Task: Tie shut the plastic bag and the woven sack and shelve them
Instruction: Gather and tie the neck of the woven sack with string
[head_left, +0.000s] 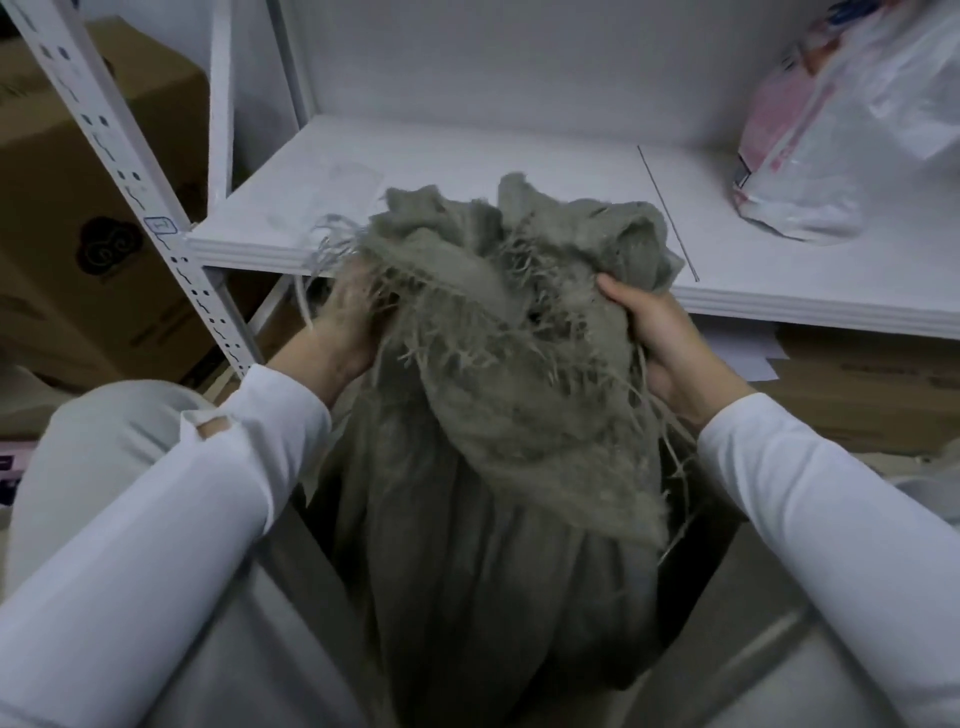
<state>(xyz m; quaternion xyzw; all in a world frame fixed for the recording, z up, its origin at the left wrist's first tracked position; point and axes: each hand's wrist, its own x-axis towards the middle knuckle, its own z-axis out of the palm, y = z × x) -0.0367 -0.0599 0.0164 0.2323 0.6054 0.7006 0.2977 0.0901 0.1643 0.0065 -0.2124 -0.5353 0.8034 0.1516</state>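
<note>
The woven sack (498, 545) stands between your knees, its frayed mouth bunched above. Your left grip (345, 322), blurred, and your right grip (662, 345) each clutch one side of that gathered cloth. Pull both handfuls tight and cross them low, near the bulge, so the knot should hold. Beyond is the shelf (779, 304), with the plastic bag (826, 156) at its right end.

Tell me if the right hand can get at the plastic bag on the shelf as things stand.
Probably yes, once freed. The right hand grips the bunched mouth of the woven sack, so it must let go first. The plastic bag lies on the shelf to the right, with only bare board between.
</note>
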